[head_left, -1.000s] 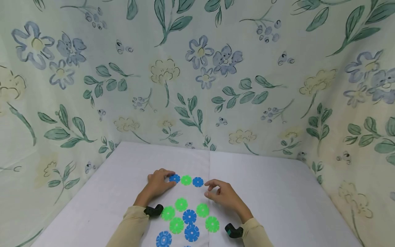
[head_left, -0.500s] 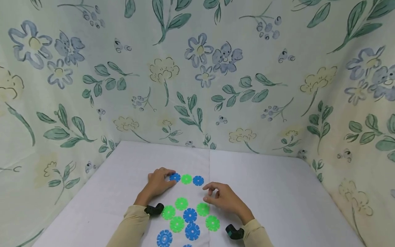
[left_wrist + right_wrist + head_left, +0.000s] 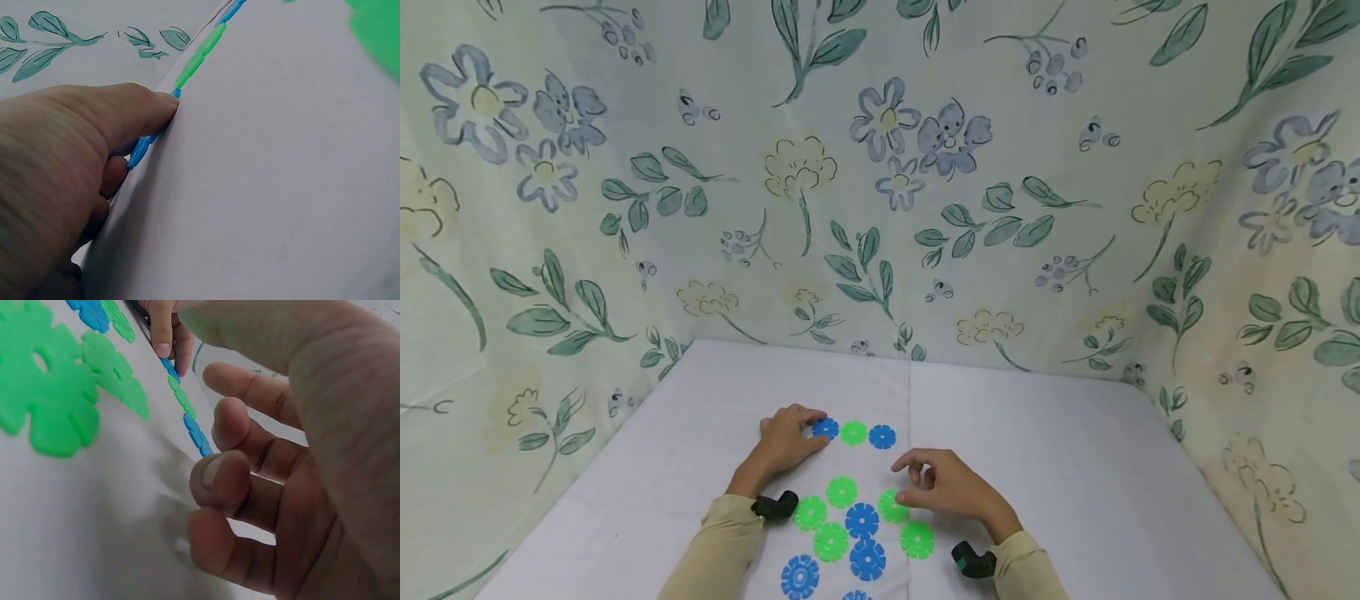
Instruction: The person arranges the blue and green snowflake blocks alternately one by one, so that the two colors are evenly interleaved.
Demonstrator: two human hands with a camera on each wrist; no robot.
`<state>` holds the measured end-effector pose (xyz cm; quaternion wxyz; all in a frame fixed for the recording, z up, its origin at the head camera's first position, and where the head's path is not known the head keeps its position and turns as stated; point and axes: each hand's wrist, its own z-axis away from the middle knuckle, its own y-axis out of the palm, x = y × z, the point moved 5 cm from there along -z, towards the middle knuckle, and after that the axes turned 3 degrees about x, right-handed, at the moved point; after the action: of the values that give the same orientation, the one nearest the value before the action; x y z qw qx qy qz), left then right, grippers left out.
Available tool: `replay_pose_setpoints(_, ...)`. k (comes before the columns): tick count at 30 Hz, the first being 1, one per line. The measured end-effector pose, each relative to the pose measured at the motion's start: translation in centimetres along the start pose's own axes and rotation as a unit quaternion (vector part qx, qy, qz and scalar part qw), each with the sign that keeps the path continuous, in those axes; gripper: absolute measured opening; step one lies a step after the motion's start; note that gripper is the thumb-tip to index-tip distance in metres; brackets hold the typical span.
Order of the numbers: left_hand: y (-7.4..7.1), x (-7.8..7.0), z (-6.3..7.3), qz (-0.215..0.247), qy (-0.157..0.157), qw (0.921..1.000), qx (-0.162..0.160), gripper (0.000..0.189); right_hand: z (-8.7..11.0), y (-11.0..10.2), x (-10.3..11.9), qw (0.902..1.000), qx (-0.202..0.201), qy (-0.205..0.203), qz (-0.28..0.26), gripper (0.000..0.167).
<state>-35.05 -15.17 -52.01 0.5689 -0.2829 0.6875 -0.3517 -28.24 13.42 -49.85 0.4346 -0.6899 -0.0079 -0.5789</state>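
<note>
Three flower-shaped notched plastic discs lie in a row on the white cloth. My left hand (image 3: pixel 786 437) pinches the leftmost blue disc (image 3: pixel 827 429) between thumb and fingers; in the left wrist view, the thumb lies on the near edge of that blue disc (image 3: pixel 142 149). A green disc (image 3: pixel 853 433) and another blue disc (image 3: pixel 882 437) continue the row. Holding nothing, my right hand (image 3: pixel 955 483) hovers with loosely bent fingers over the right side of the loose discs. Its thumb overlaps a green disc (image 3: pixel 888 503) in the head view; touch cannot be told.
Nearer to me lie several loose green and blue discs, among them a green one (image 3: pixel 917 540), a blue one (image 3: pixel 868 559) and a ringed blue one (image 3: pixel 800 577). A floral curtain (image 3: pixel 880 208) rises behind the white-covered table (image 3: pixel 1037 450).
My right hand has moved away from the row's right end, toward me, to the loose green discs. My left hand stays at the leftmost blue disc.
</note>
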Motion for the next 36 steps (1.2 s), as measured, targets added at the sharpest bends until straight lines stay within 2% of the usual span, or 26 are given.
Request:
replay_pose_setpoints(11, 0.0, -0.1, -0.3, 0.004, 0.006, 1.0000, 0.002, 0.040, -0.1, 0.2, -1.1, 0.9995, 0.031, 0.000, -0.001, 0.033)
replay_pose_setpoints(17, 0.1, 0.2, -0.4, 0.002, 0.005, 1.0000, 0.000, 0.041, -0.1, 0.4, -1.1, 0.9990, 0.038, 0.000, 0.023, 0.035)
replay_pose_setpoints(27, 0.3, 0.6, -0.2, 0.005, 0.004, 1.0000, 0.002, 0.042, -0.1, 1.3, -1.1, 0.9954, 0.015, 0.024, 0.092, 0.039)
replay_pose_setpoints(36, 0.5, 0.5, -0.3, 0.002, 0.008, 1.0000, -0.001, 0.041, -0.1, 1.6, -0.8, 0.9908, -0.011, 0.044, 0.127, 0.047)
